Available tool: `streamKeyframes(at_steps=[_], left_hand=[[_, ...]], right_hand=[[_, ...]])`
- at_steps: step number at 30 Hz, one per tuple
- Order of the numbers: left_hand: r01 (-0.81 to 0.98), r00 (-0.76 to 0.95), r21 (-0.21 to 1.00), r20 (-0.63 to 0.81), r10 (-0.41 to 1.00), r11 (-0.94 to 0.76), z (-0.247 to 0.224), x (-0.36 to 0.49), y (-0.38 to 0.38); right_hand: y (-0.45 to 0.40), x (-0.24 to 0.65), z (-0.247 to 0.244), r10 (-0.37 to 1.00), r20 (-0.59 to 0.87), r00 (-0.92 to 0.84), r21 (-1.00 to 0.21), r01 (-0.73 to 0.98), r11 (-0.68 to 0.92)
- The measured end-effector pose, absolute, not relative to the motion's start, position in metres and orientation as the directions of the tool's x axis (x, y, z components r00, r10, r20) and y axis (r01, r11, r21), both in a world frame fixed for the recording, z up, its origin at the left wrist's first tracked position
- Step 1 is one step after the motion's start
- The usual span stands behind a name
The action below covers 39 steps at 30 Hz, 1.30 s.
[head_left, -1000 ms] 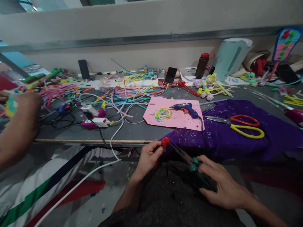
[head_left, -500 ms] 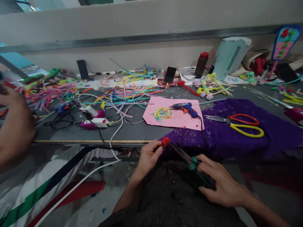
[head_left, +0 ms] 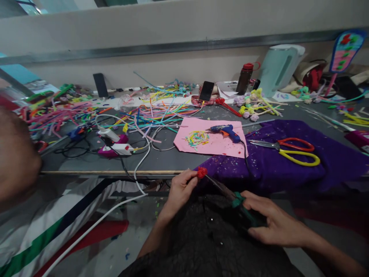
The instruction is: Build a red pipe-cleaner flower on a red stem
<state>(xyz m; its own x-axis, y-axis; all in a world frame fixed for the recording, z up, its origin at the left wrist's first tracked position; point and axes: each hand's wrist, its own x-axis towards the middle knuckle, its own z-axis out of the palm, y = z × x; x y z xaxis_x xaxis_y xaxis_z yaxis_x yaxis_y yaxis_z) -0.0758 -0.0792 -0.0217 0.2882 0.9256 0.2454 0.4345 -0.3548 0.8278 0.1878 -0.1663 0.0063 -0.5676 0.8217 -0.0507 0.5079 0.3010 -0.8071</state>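
Between thumb and fingers, my left hand point(head_left: 182, 189) pinches a small red fuzzy flower-like piece point(head_left: 202, 172) at the table's front edge. My right hand point(head_left: 275, 221) is wrapped round the green handles of long-nosed pliers point(head_left: 227, 191). The thin jaws reach up and left to the red piece and touch it or end right beside it; I cannot tell whether they grip it. Beyond my hands, a blue glue gun point(head_left: 227, 132) lies on a pink sheet point(head_left: 184, 127) next to a heap of short yellow and green cut bits point(head_left: 197, 139).
Scissors point(head_left: 285, 148) with red and yellow handles lie on a purple cloth point(head_left: 331, 177). Power sockets point(head_left: 117, 148) and cables sit left, before many pipe cleaners point(head_left: 170, 111). A kettle point(head_left: 281, 69) and bottle point(head_left: 245, 79) stand behind. Another person's arm point(head_left: 17, 157) is at far left.
The pliers' handles have closed together a little in my right hand, which has shifted slightly right. My left hand stays nearly still. The other person's arm at left has moved.
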Motion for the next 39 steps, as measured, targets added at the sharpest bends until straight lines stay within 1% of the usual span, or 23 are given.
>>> streamKeyframes(at_steps=[4,8,15,18,20,24,26,29,31,33,36,39], left_hand=[[0.448,0.282,0.808,0.279,0.918,-0.383,-0.024,-0.075,-0.08],[0.458,0.283,0.793,0.299,0.911,-0.402,-0.026,-0.074,-0.08],[0.479,0.288,0.768,0.32,0.903,-0.425,-0.03,-0.075,-0.08],[0.486,0.291,0.76,0.326,0.899,-0.432,-0.032,-0.074,-0.079],[0.489,0.301,0.76,0.313,0.901,-0.428,-0.031,-0.073,-0.079],[0.484,0.297,0.797,0.239,0.925,-0.361,-0.023,-0.072,-0.079],[0.421,0.268,0.861,0.182,0.946,-0.285,-0.02,-0.073,-0.08],[0.23,0.226,0.969,0.039,0.973,-0.092,-0.02,-0.076,-0.082],[0.105,0.208,0.994,-0.049,0.977,0.027,-0.022,-0.078,-0.083],[0.025,0.188,0.995,-0.097,0.977,0.094,-0.025,-0.08,-0.083],[-0.028,0.154,0.991,-0.123,0.98,0.129,-0.027,-0.081,-0.082],[-0.028,0.14,0.99,-0.134,0.981,0.139,-0.026,-0.083,-0.083]], right_hand=[[-0.162,0.193,0.01,0.801,-0.05,-0.596,-0.899,0.376,0.223],[-0.157,0.199,0.012,0.767,-0.107,-0.633,-0.959,0.27,0.089],[-0.15,0.206,0.013,0.708,-0.227,-0.669,-0.974,0.173,-0.15],[-0.148,0.207,0.012,0.699,-0.265,-0.665,-0.964,0.162,-0.21],[-0.146,0.207,0.013,0.71,-0.246,-0.66,-0.969,0.17,-0.178],[-0.145,0.207,0.019,0.734,-0.168,-0.659,-0.972,0.237,-0.01],[-0.148,0.21,0.021,0.746,-0.149,-0.649,-0.952,0.297,0.068],[-0.155,0.216,0.019,0.78,-0.128,-0.612,-0.907,0.39,0.158],[-0.16,0.22,0.013,0.795,-0.118,-0.595,-0.883,0.43,0.19],[-0.165,0.222,0.007,0.809,-0.115,-0.577,-0.866,0.457,0.203],[-0.169,0.22,0.001,0.844,-0.097,-0.527,-0.848,0.487,0.207],[-0.168,0.212,0.003,0.84,-0.071,-0.538,-0.84,0.486,0.241]])
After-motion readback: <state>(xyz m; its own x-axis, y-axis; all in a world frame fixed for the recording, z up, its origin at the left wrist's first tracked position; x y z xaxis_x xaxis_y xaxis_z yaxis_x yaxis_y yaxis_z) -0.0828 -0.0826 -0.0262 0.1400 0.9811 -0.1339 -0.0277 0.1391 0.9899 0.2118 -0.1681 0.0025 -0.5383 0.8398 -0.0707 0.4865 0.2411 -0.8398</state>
